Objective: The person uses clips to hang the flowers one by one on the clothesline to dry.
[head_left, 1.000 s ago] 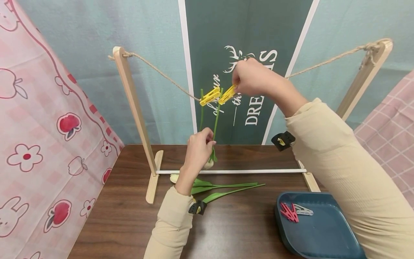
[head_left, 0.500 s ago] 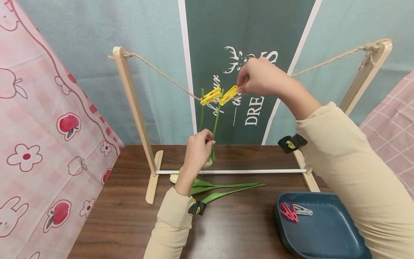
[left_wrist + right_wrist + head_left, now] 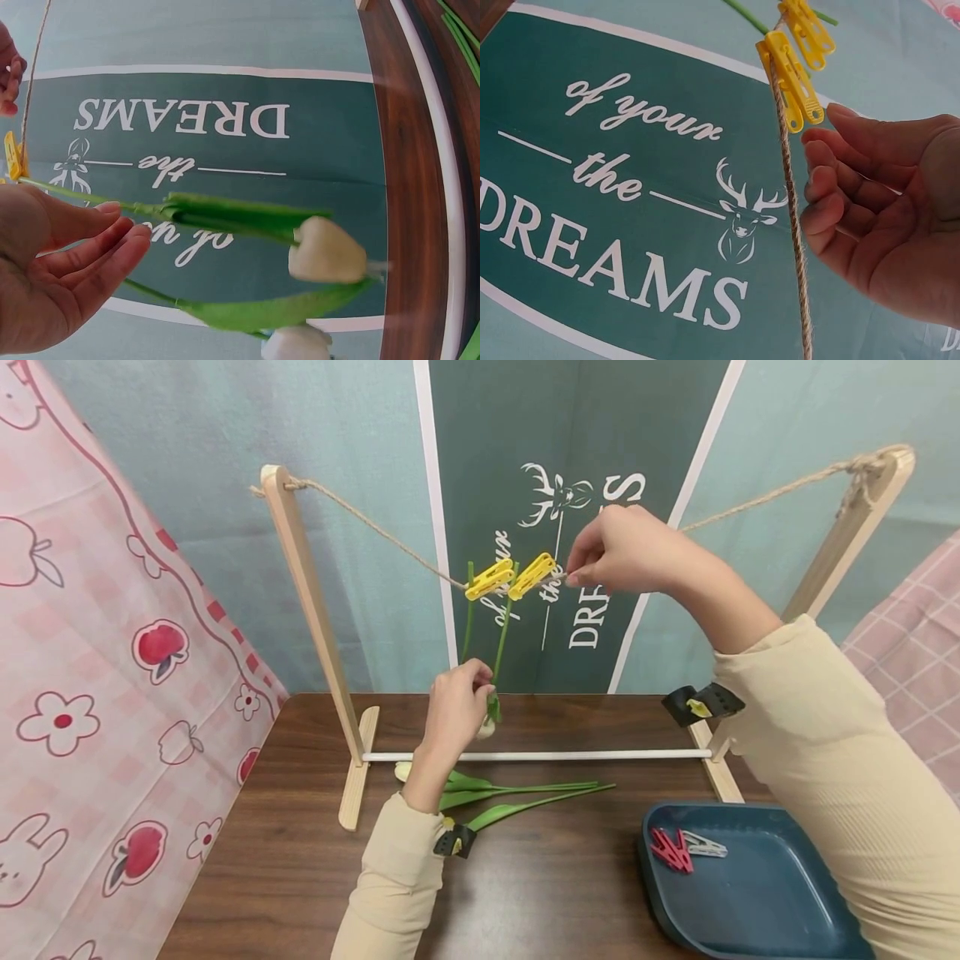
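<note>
Two yellow clothespins, a left one (image 3: 490, 580) and a right one (image 3: 532, 577), clip two tulip stems to a sagging rope (image 3: 375, 532). The tulips hang head down; the nearer has a cream bloom (image 3: 326, 251), the other a white bloom (image 3: 296, 343). Beside the right tulip's stem (image 3: 505, 631) is my left hand (image 3: 456, 703), thumb and fingertips apart, with the stem passing by the thumb. My right hand (image 3: 630, 553) is just right of the right clothespin, its fingers loosely bent and holding nothing. In the right wrist view a small gap separates fingertips and clothespin.
Wooden posts, left (image 3: 315, 618) and right (image 3: 855, 531), carry the rope; a white rod (image 3: 585, 756) joins their feet. More tulips (image 3: 500, 812) lie on the brown table (image 3: 540, 893). A blue tray (image 3: 750, 902) at the right holds red clothespins (image 3: 672, 852) and a whitish clothespin (image 3: 705, 845).
My right hand has let go of the right yellow clothespin and moved right. The clothespin stays on the rope with the stem. My left hand has barely moved.
</note>
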`<state>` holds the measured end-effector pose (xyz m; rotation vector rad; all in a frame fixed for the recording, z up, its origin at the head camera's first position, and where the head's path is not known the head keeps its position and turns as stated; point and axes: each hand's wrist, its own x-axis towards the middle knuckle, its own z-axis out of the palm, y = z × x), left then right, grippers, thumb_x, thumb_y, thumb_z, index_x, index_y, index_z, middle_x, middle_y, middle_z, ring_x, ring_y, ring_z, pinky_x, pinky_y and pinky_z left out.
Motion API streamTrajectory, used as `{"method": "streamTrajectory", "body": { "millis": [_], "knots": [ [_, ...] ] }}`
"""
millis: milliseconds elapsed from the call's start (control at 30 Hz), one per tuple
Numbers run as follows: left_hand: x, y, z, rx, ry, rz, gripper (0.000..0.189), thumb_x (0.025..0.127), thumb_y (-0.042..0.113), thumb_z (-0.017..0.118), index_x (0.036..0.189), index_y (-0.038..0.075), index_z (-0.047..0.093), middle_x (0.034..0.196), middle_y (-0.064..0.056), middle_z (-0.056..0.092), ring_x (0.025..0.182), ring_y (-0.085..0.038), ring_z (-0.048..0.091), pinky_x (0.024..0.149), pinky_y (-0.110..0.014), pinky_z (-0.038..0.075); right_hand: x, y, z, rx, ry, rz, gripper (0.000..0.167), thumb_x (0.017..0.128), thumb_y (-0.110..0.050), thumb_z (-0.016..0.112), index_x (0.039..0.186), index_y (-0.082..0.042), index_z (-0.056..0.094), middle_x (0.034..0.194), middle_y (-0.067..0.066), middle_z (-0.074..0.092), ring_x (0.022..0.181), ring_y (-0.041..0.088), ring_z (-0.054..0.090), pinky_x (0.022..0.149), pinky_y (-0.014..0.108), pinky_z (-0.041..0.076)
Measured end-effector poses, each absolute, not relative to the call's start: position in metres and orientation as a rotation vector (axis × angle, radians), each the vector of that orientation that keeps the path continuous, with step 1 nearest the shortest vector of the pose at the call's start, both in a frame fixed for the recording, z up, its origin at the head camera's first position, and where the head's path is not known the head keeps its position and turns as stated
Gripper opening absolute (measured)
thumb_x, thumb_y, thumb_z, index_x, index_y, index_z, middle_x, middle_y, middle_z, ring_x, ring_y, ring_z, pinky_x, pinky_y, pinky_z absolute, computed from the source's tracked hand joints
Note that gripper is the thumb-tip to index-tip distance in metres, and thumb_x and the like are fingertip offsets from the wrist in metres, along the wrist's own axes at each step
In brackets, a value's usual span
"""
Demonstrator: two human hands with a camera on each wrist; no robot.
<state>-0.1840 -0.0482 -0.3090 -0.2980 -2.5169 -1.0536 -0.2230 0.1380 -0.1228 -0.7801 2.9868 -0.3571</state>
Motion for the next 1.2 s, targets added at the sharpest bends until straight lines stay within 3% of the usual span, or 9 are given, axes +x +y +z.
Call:
{"method": "streamTrajectory", "body": {
  "millis": [433,700,1200],
  "knots": [
    [-0.181,-0.052,-0.314,-0.317,-2.525,-0.994,0.004,0.081,0.001,0.065,0.085,0.002,0.066,0.076,-0.006,0.067,0.071,-0.022,0.062,0.068,-0.037,0.046,-0.21,0.161,-0.147,-0.699,2.91,-0.532,0.013,0.085,-0.011,0.063,0.093,-0.002,0.068,0.061,0.004,0.057,0.057,0.018,0.053,0.056,0.033,0.04],
    [-0.175,-0.056,-0.321,-0.299,-2.63,-0.963,0.004,0.083,0.005,0.064,0.08,0.005,0.065,0.07,-0.003,0.064,0.063,-0.019,0.058,0.059,-0.035,0.045,-0.203,0.18,-0.178,-0.635,2.842,-0.619,0.011,0.085,-0.011,0.064,0.091,-0.002,0.067,0.069,0.003,0.061,0.056,0.019,0.054,0.056,0.033,0.042],
    [-0.17,-0.059,-0.337,-0.267,-2.673,-0.976,0.007,0.082,0.007,0.066,0.076,0.008,0.063,0.067,-0.001,0.063,0.06,-0.018,0.056,0.057,-0.035,0.044,-0.195,0.21,-0.217,-0.599,2.739,-0.734,0.011,0.085,-0.007,0.062,0.091,0.001,0.067,0.063,0.002,0.056,0.054,0.017,0.053,0.052,0.029,0.045]
  ]
}}
